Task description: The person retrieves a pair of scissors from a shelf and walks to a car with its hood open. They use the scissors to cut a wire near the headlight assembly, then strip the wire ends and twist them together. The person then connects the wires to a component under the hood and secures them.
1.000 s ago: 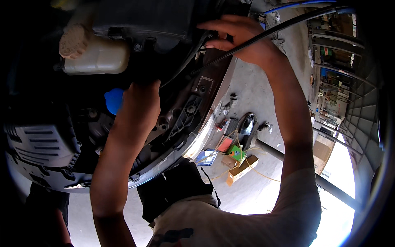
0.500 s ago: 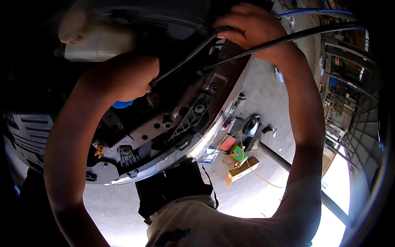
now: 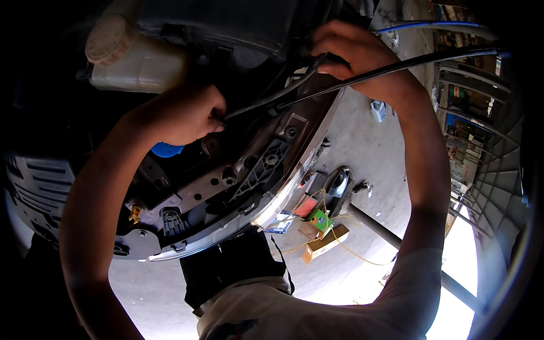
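Within the open engine bay, a dark flexible strip, like a rubber seal or hose (image 3: pixel 277 97), runs slantwise between my hands. My left hand (image 3: pixel 187 113) pinches its lower end, fingers closed, just above a blue cap (image 3: pixel 167 149). At the far right corner of the bay, my right hand (image 3: pixel 357 54) grips the upper end between thumb and curled fingers. A thin black rod (image 3: pixel 396 67) rises from the front frame (image 3: pixel 207 190) and crosses in front of my right wrist. What lies beneath the strip is too dark to make out.
A whitish fluid reservoir (image 3: pixel 136 68) stands at the far left of the bay, beside a black box (image 3: pixel 226 25). On the floor lie a cardboard box (image 3: pixel 326 243), a green packet (image 3: pixel 320 220) and a yellow cord (image 3: pixel 362 256). Metal shelving (image 3: pixel 476 113) stands at right.
Both hands have shifted slightly right and toward me in the view, still holding the strip. The whole scene has also shifted a little, with more of the reservoir cap and black box showing.
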`<control>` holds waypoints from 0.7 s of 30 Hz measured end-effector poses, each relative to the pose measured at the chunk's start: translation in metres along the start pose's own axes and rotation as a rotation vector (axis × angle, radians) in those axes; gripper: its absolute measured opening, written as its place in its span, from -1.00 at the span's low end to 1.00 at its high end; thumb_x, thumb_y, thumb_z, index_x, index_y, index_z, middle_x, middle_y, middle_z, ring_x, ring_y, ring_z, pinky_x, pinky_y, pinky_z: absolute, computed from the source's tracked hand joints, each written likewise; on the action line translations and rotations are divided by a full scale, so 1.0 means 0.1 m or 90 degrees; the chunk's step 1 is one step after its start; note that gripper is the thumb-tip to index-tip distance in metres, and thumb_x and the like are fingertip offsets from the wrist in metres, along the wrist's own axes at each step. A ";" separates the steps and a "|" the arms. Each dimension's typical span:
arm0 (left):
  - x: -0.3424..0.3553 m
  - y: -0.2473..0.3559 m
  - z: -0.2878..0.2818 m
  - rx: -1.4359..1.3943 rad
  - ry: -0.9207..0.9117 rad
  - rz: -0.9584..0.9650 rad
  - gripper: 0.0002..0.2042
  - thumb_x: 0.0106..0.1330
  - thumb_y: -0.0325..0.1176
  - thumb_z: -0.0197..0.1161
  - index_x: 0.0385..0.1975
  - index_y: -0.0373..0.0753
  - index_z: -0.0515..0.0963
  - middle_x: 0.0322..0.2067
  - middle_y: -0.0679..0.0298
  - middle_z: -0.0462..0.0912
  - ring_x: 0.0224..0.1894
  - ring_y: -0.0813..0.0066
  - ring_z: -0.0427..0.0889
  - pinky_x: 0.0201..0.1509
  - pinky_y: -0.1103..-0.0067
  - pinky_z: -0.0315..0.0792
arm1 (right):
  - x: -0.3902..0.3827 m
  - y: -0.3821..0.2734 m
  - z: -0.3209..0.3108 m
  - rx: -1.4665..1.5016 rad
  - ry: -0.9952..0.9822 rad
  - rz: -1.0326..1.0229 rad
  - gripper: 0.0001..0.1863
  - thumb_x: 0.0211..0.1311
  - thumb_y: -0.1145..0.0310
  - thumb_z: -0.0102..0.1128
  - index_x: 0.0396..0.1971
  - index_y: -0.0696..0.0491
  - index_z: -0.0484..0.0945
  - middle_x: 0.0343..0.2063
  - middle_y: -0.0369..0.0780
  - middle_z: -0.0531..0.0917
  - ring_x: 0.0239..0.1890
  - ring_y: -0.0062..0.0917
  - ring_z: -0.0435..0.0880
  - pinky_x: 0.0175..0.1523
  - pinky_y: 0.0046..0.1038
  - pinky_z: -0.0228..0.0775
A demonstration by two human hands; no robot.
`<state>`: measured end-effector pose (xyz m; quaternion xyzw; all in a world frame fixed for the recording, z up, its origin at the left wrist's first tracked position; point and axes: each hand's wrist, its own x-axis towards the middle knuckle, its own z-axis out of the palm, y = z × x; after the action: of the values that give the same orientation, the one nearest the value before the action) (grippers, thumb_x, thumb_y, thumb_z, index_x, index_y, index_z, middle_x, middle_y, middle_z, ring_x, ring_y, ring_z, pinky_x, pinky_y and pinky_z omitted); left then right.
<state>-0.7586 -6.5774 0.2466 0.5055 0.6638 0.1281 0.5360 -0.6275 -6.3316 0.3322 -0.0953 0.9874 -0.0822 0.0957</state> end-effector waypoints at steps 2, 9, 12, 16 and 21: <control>-0.04 0.09 0.05 0.005 0.029 0.030 -0.83 0.23 -0.34 0.25 -0.41 -0.35 0.55 -0.51 0.15 0.65 -0.42 0.35 0.66 -0.30 0.48 0.50 | -0.02 0.00 0.01 -0.001 0.030 -0.015 -0.71 -0.02 0.36 0.37 -0.26 0.05 0.55 -0.19 -0.26 0.49 -0.18 -0.44 0.57 -0.10 -0.42 0.46; 0.17 0.51 0.36 -0.025 0.429 0.190 -0.75 0.32 -0.24 0.14 -0.50 -0.29 0.45 -0.70 0.12 0.49 -0.64 0.23 0.54 -0.52 0.41 0.39 | -0.11 -0.06 0.13 0.147 0.121 0.101 -0.74 -0.02 0.42 0.38 -0.30 0.10 0.53 -0.47 -0.24 0.57 -0.47 -0.51 0.63 -0.42 -0.52 0.46; 0.22 0.51 0.44 -0.134 0.430 0.194 -0.77 0.37 -0.26 0.07 -0.43 -0.30 0.46 -0.72 0.12 0.46 -0.68 0.25 0.49 -0.57 0.42 0.32 | -0.12 -0.10 0.15 0.179 0.135 0.110 -0.77 0.04 0.44 0.35 -0.29 0.10 0.55 -0.54 -0.23 0.59 -0.50 -0.57 0.64 -0.46 -0.57 0.44; 0.18 0.51 0.46 -0.216 0.416 0.182 -0.79 0.38 -0.27 0.05 -0.39 -0.28 0.47 -0.73 0.14 0.44 -0.72 0.29 0.42 -0.60 0.43 0.24 | -0.11 -0.10 0.12 0.191 0.149 0.097 -0.81 0.06 0.47 0.33 -0.28 0.12 0.58 -0.52 -0.23 0.61 -0.49 -0.58 0.65 -0.42 -0.59 0.45; 0.20 0.51 0.50 -0.261 0.422 0.198 -0.78 0.38 -0.26 0.06 -0.39 -0.28 0.50 -0.73 0.16 0.43 -0.72 0.36 0.41 -0.60 0.47 0.22 | -0.13 -0.05 0.14 0.311 0.132 0.164 -0.83 0.09 0.50 0.31 -0.29 0.15 0.60 -0.51 -0.22 0.64 -0.48 -0.61 0.65 -0.38 -0.62 0.46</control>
<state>-0.6876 -6.5564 0.2516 0.4140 0.6769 0.4927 0.3572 -0.6108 -6.3360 0.3220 0.0657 0.9470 -0.3136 0.0240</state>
